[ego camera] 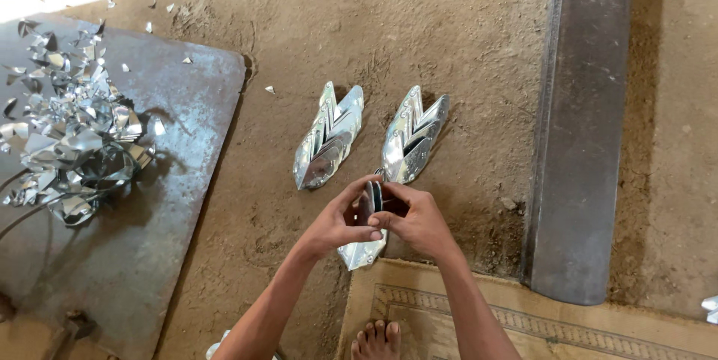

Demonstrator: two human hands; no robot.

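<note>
**Open dirt ahead, clutter to the left, a bar to the right**

We see bare dirt floor (419, 23) open above the two shiny leaf-shaped pieces (329, 136) (413, 134), with a narrow gap of floor between them. On our left, a grey metal sheet (179, 180) carries a heap of sharp metal offcuts (71, 136); stray chips lie near its upper edge. On our right, a long dark metal bar (580, 128) walls off the floor beyond. Below, a patterned mat (568, 330) and a bare foot (376, 339) fill the near ground.

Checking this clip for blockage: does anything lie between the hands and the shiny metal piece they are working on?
Nothing visible does. The left hand and the right hand both already grip the shiny metal piece directly, above bare dirt floor.
</note>
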